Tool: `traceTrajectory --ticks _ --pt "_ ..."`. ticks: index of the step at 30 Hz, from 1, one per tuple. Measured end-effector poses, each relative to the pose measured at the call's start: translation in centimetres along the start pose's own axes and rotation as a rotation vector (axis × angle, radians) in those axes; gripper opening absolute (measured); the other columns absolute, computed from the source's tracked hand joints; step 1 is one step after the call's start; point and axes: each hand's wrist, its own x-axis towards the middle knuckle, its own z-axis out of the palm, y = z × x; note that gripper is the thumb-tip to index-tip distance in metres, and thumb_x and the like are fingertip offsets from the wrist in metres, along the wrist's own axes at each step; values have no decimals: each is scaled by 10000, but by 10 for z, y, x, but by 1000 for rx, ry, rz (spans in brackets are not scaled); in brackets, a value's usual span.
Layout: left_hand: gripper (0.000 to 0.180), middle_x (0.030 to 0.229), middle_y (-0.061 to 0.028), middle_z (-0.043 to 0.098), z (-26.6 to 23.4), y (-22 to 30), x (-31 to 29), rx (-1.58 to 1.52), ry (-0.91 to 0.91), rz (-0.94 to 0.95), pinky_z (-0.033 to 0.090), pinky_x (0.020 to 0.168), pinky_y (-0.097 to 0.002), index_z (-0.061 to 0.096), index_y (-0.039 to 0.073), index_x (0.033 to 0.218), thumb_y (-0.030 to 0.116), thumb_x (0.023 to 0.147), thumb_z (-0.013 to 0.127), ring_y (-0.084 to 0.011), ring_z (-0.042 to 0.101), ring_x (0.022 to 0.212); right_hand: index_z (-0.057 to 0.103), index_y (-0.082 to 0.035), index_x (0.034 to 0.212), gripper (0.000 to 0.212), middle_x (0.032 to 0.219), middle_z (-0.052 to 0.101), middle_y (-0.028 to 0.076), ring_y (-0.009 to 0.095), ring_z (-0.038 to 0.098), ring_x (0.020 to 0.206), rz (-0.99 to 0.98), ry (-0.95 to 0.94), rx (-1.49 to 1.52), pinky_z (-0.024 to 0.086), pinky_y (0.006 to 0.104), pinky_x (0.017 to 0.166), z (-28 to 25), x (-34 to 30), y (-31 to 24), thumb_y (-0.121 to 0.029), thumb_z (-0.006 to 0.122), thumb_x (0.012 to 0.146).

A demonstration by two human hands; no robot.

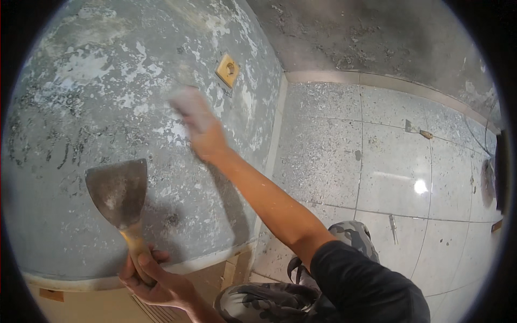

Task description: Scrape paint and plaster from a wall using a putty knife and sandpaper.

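Observation:
My left hand is closed round the handle of a wide putty knife, its dull, stained metal blade pointing up in front of the wall. My right arm reaches across to the grey wall, which is patched with white where paint has flaked off. Motion smears my right hand; its fingers seem closed round a pale, whitish-pink thing against the wall, too blurred to name. Just right of that hand, a yellowish wall socket sits in the wall.
Paint flakes litter the tiled floor. A second scraper lies near the far wall, and a thin tool lies nearer. A cable hangs at the far right. Below the wall edge at lower left is a beige surface.

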Motion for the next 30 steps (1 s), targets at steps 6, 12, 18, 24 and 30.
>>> traceTrajectory --ticks 6,12,18,24,30 --pt "209 654 -66 555 7 -37 -17 37 -194 -42 475 656 -287 507 -2 999 188 948 577 -129 507 596 468 16 1349 415 1415 440 225 327 409 1331 477 430 -638 318 387 1102 -68 -121 70 -190 391 997" --pt "284 695 -87 564 33 -38 -19 -108 -127 -93 473 675 -299 504 -9 998 259 952 588 -138 525 644 502 -76 1346 460 1407 461 176 335 391 1350 -70 44 -303 304 379 1119 20 28 1 -21 549 892" --pt "303 815 -162 627 66 -57 -16 -178 -219 14 443 577 -258 546 -29 977 270 960 594 -132 538 592 521 -38 1316 372 1382 494 167 324 478 1266 324 282 -504 328 376 1090 -46 -75 59 -90 445 956" --pt "283 802 -128 618 76 -57 -33 -200 -218 -133 432 596 -246 554 -11 1020 266 965 582 -109 527 623 524 92 1216 465 1143 600 274 364 570 1095 561 431 -633 400 410 959 -80 -90 106 -302 472 974" --pt "295 843 -99 625 49 -60 -35 -203 -131 -37 383 573 -194 551 23 1075 303 984 536 -81 476 621 429 -59 1400 509 1459 397 202 291 353 1385 193 39 -184 287 356 1131 -4 -65 13 -40 542 905"
